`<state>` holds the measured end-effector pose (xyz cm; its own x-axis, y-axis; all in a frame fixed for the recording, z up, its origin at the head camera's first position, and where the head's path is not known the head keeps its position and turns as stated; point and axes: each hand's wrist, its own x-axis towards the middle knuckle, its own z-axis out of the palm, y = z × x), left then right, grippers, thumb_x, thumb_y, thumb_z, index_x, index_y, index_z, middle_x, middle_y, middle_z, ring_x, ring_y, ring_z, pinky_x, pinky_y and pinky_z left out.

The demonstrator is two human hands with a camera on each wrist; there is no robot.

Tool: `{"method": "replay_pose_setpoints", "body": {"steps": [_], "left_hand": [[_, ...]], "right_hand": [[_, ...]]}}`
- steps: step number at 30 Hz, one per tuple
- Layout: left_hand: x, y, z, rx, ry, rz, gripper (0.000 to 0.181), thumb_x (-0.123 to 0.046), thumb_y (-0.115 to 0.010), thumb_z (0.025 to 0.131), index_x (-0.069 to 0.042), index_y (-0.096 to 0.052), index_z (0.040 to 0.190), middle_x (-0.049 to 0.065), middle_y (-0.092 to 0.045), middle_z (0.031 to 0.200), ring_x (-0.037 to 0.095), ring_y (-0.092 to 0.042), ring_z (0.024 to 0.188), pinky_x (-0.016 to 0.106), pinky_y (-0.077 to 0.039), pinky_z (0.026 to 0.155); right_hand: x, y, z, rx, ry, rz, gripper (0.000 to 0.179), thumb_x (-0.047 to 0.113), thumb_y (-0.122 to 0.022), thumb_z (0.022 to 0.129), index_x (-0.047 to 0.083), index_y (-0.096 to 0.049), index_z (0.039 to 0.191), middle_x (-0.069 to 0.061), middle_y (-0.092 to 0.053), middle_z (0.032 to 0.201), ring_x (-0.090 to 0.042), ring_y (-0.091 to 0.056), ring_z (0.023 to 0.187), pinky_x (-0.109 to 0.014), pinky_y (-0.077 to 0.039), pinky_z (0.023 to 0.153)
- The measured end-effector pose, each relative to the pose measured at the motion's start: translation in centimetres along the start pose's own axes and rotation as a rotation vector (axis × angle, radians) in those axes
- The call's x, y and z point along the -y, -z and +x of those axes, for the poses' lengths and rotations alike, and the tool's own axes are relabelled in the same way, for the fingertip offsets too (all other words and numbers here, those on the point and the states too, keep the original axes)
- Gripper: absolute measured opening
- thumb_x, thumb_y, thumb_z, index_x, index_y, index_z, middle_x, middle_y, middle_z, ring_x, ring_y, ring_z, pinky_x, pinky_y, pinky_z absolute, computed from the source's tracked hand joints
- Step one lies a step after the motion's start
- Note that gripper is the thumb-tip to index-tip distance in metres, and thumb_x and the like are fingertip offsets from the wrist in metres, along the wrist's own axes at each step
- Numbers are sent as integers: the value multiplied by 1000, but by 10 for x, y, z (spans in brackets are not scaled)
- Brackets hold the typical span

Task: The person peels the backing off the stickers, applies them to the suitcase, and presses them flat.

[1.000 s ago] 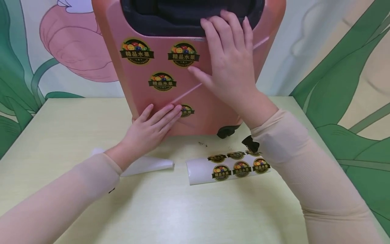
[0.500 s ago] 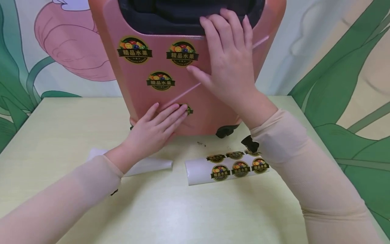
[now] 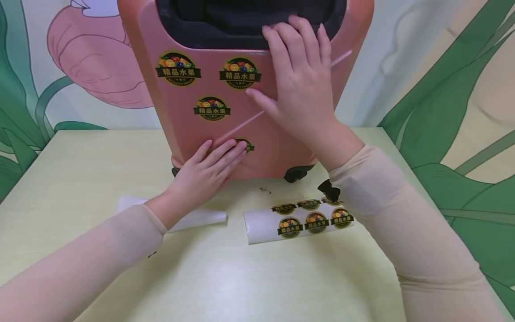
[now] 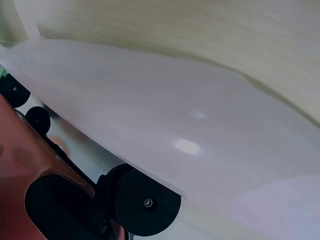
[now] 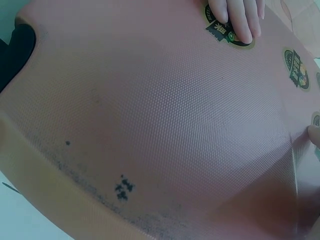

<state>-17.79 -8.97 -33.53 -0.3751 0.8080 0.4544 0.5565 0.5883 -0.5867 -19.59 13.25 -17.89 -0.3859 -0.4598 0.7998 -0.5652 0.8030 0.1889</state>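
Observation:
A pink hard-shell suitcase [image 3: 277, 134] stands on the table, its face toward me. Three round fruit stickers, at the upper left [image 3: 178, 68], upper middle [image 3: 240, 74] and below them [image 3: 212, 109], lie on its shell. My left hand [image 3: 201, 174] presses straight fingertips on a lower sticker [image 3: 249, 146], leaving only its right part showing. The right wrist view has these fingers [image 5: 244, 22] flat over the sticker [image 5: 220, 31]. Higher up, my right hand [image 3: 303, 85] rests with extended fingers on the shell, fingertips at the black handle recess [image 3: 237, 38], thumb spread left.
A curled sticker sheet [image 3: 261, 227] with several fruit stickers lies on the table [image 3: 225, 277] at right. Under my left forearm is a rolled white sheet [image 3: 201, 219], large in the left wrist view beside a suitcase wheel [image 4: 150, 202]. A painted wall [image 3: 100, 58] stands behind.
My left hand has slid slightly right across the lower sticker, covering more of it. The right hand stays in the same place on the suitcase.

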Motion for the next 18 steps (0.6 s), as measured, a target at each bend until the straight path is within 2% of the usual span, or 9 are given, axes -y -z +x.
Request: {"method": "replay_pose_setpoints", "body": {"steps": [6, 10, 13, 18], "left_hand": [[-1, 4, 0, 68, -10, 51, 64, -30, -51, 95, -9, -23, 148, 4, -17, 154, 22, -15, 140, 45, -17, 110], [1, 8, -1, 133, -39, 89, 64, -31, -50, 95, -10, -21, 149, 3, -16, 154, 22, -11, 141, 45, -14, 111], [4, 13, -1, 198, -75, 117, 64, -32, -48, 96, -10, -19, 149, 2, -14, 155, 21, -8, 142, 45, -11, 111], [8, 19, 0, 305, -177, 174, 63, -29, -47, 97, -11, -17, 150, 3, -8, 156, 20, -1, 142, 46, -5, 112]], "right_hand": [[1, 1, 0, 19, -2, -33, 71, 50, -54, 88, 0, -42, 136, -17, -43, 134, -31, -27, 132, -45, -3, 111], [2, 1, 0, 23, -5, -36, 71, 50, -54, 88, 0, -41, 136, -17, -43, 134, -31, -27, 132, -45, -3, 111], [3, 2, 1, 30, 1, -57, 71, 52, -51, 89, 0, -40, 137, -18, -43, 134, -32, -27, 132, -45, -4, 111], [3, 5, 1, 57, 1, -97, 73, 55, -44, 90, 1, -38, 138, -18, -41, 135, -33, -27, 131, -45, -4, 111]]}}
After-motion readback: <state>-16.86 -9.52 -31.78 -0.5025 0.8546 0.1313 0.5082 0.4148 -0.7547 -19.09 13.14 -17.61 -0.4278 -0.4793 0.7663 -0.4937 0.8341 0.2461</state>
